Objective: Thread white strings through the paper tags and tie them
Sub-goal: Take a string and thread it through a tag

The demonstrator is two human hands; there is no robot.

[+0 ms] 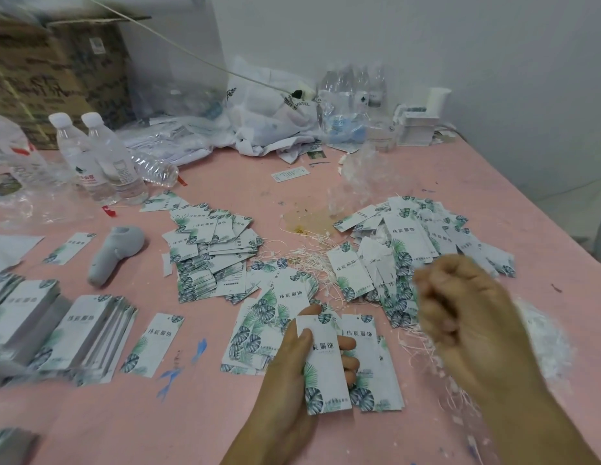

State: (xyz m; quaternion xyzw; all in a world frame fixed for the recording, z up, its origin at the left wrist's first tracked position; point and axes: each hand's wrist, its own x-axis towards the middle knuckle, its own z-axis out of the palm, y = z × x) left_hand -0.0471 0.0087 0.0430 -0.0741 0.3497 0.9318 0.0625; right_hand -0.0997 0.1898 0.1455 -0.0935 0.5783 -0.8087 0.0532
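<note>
Between thumb and fingers (346, 344), tag (326, 367).

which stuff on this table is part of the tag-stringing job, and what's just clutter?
In the job:
- paper tag gripped by left hand
- right hand, blurred
- loose white strings
- tag piles
- stacked tags

Lying about:
- water bottles
- grey handheld device
- cardboard box
- plastic bags
</note>
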